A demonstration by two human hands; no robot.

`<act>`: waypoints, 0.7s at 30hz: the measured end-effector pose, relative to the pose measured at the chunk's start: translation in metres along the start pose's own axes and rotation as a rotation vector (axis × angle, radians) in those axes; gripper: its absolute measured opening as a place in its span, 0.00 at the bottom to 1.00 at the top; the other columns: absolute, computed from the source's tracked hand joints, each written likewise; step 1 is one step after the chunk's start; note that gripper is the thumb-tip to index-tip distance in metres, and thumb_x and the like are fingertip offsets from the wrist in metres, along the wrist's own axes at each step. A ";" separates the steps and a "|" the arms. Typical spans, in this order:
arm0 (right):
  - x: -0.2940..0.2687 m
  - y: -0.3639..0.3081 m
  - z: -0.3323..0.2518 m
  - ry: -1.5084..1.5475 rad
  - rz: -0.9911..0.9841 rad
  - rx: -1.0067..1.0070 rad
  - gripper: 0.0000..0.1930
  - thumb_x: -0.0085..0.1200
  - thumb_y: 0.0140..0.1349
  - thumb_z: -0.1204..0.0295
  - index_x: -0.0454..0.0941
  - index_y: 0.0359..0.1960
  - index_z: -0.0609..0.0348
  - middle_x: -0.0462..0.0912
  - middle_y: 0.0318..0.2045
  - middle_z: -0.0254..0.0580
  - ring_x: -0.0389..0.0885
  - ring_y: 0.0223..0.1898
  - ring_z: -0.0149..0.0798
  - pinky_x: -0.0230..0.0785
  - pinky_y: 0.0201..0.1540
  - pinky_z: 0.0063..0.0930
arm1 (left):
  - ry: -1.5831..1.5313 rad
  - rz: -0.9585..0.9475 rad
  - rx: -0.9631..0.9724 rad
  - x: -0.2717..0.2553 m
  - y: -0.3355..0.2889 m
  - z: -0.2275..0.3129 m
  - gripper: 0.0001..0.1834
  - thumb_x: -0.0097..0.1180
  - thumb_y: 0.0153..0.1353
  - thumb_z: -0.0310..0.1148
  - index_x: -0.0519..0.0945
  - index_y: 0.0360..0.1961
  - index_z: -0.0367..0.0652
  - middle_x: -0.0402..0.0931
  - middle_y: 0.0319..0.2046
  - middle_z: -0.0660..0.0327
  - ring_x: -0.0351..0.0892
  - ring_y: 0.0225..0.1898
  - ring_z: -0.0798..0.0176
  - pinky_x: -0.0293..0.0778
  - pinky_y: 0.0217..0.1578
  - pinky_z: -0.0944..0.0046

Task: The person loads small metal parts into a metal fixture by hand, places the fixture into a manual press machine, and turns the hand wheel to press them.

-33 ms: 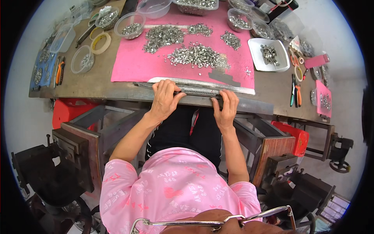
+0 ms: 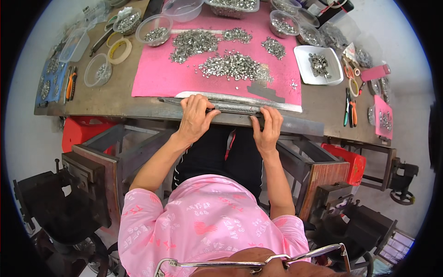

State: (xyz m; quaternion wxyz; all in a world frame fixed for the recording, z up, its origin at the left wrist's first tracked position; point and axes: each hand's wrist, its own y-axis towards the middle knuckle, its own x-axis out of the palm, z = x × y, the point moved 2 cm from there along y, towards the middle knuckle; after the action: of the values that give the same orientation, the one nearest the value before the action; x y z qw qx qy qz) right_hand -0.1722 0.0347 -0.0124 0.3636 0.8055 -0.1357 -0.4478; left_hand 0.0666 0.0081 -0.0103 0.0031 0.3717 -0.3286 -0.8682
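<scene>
Along the front edge of the bench lies a long, narrow grey metal bar (image 2: pixel 237 109) with a row of small dark notches or pieces along it. My left hand (image 2: pixel 195 113) is closed on its left part, fingers over the far side and thumb on the near side, by a small dark piece. Toward the right end, my right hand (image 2: pixel 267 125) grips the bar between thumb and fingertips. Just beyond it runs a silvery strip (image 2: pixel 286 106) at the edge of the pink mat (image 2: pixel 154 76). Small shiny metal pieces (image 2: pixel 230 65) lie heaped on that mat.
Clear tubs (image 2: pixel 153 31) of metal pieces line the far side. A white square dish (image 2: pixel 318 64) stands right of the mat. Orange-handled pliers (image 2: pixel 71 84) and a tape roll (image 2: pixel 119 51) lie left; more pliers (image 2: pixel 353 111) lie right. Red stools (image 2: pixel 83 131) are under the bench.
</scene>
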 end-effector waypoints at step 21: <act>0.000 0.079 0.017 0.189 -0.347 0.048 0.15 0.65 0.58 0.74 0.81 0.46 0.67 0.81 0.45 0.48 0.78 0.47 0.52 0.69 0.52 0.43 | 0.112 -0.224 0.084 -0.004 0.054 -0.010 0.26 0.57 0.68 0.41 0.73 0.62 0.36 0.69 0.66 0.50 0.61 0.70 0.44 0.47 0.70 0.34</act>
State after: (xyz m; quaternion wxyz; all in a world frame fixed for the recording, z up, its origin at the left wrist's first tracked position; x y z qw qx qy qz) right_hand -0.1779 -0.0285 0.0371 0.2728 0.8637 0.0295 -0.4228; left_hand 0.0626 -0.0393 0.0181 -0.0912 0.4539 -0.3204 -0.8264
